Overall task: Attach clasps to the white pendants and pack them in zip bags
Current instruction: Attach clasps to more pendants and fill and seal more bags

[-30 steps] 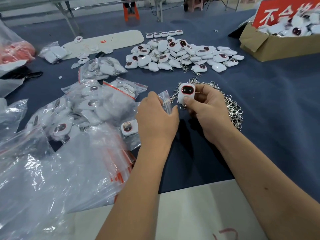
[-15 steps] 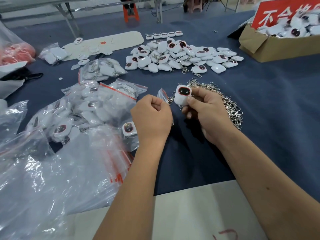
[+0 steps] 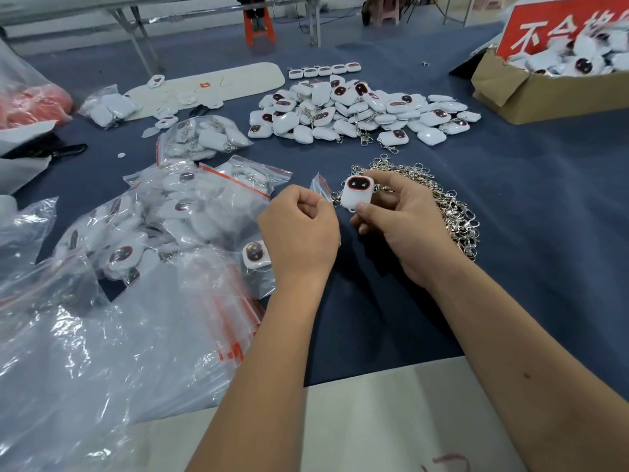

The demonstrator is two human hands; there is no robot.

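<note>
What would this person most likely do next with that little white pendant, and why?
Probably slip the pendant into the small zip bag. The right hand pinches it beside the bag, which the left hand holds.

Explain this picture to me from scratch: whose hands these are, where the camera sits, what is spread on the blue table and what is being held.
There is no machine here. A person wears a camera on the head, looking down at their own two bare hands. The right hand pinches one white pendant with a dark face. The left hand grips a small clear zip bag. Behind the right hand lies a heap of metal clasps. Farther back is a pile of loose pendants, many with clasps on. To the left lie filled zip bags with red strips. A cardboard box of more pendants stands at the far right.
</note>
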